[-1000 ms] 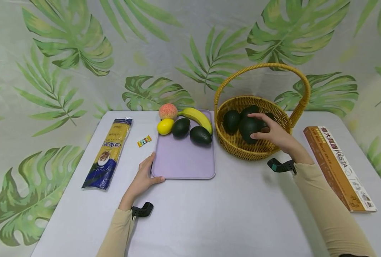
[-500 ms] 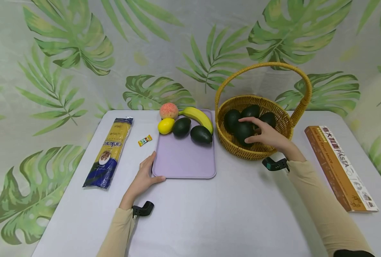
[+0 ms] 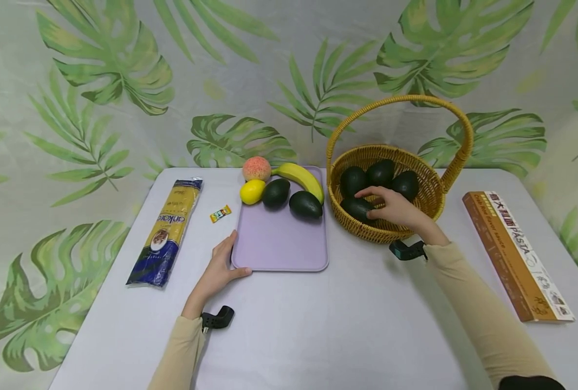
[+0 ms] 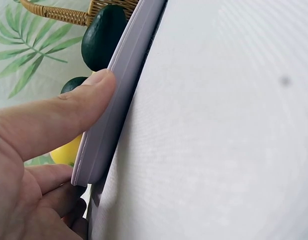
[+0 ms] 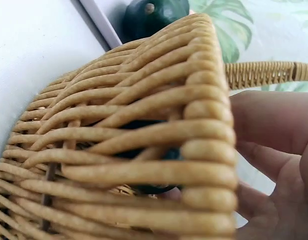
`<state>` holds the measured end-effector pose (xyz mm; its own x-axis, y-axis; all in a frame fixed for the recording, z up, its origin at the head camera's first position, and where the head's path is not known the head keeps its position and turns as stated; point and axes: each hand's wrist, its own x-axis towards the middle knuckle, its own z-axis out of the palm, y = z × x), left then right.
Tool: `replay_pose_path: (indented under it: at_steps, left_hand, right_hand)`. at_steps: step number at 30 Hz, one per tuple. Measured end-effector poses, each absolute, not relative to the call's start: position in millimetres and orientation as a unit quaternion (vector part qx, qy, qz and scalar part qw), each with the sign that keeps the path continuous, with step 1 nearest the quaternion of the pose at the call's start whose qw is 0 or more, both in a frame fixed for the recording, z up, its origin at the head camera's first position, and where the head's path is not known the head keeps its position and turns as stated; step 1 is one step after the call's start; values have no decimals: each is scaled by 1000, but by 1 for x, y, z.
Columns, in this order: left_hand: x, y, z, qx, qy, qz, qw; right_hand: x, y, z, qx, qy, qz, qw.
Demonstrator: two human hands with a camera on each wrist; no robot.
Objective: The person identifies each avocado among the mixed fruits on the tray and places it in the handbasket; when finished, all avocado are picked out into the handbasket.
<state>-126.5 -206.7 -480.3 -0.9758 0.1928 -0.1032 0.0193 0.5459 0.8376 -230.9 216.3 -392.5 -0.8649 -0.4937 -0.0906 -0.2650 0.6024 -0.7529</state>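
Observation:
In the head view my left hand (image 3: 220, 265) holds the near left corner of a lilac tray (image 3: 279, 249), its thumb along the front edge and fingers at the left side. The left wrist view has the thumb (image 4: 89, 105) lying over the rim. My right hand (image 3: 396, 208) reaches into a wicker basket (image 3: 374, 234) and grips a dark green avocado (image 3: 355, 209) low at its near left side, thumb on one side, fingertips on the other. Several more avocados (image 3: 380, 172) lie behind it. From the right wrist, the basket wall (image 5: 144, 130) covers most of the hand's work.
At the tray's back are a peach (image 3: 257, 168), a lemon (image 3: 252, 192), a banana (image 3: 300, 180) and two avocados (image 3: 305, 205). A pasta bag (image 3: 167, 233) and small wrapped candy (image 3: 220, 213) lie left, a pasta box (image 3: 518, 257) right. The basket's tall handle (image 3: 401, 99) arches above.
My right hand has moved left and toward me with the avocado, lowering it to the basket's near left side; the avocados behind now show more fully. My left hand has stayed at the tray corner.

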Motion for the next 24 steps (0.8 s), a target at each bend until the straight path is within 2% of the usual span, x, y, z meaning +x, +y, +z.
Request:
replay_pose_path:
  at_steps: [16, 24]
  left_hand:
    - [-126, -206, -480, 60, 874, 473, 91]
    - [-126, -206, -479, 56, 874, 474, 93]
  right_hand:
    - [-220, 228, -389, -192, 878, -426, 99]
    - [-214, 215, -375, -207, 830, -504, 116]
